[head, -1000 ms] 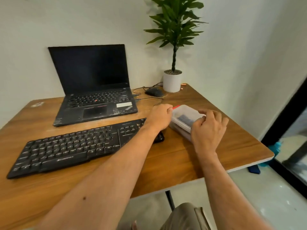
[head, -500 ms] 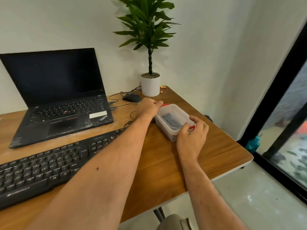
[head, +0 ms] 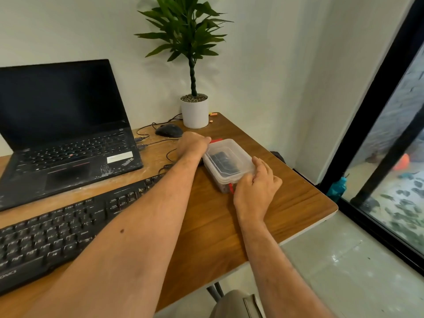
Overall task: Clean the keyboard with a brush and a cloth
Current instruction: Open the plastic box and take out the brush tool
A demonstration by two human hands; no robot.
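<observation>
While the dusty black keyboard (head: 57, 228) at 8 o'clock on the wooden tabletop (head: 213, 226) lies untouched, cleaning is judged not yet begun. At centre, a clear, rounded-rectangular plastic box (head: 226, 162) with red clips is gripped: left hand (head: 192, 143) at its 11 o'clock end, right hand (head: 255, 191) at 5 o'clock. Something dark is seen inside.

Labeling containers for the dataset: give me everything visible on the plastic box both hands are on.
The plastic box is clear, rectangular with rounded corners, its lid on, with red latches at both ends. Something dark shows inside. It sits on the wooden desk right of the keyboard. The left hand holds its far end, the right hand its near end.
</observation>
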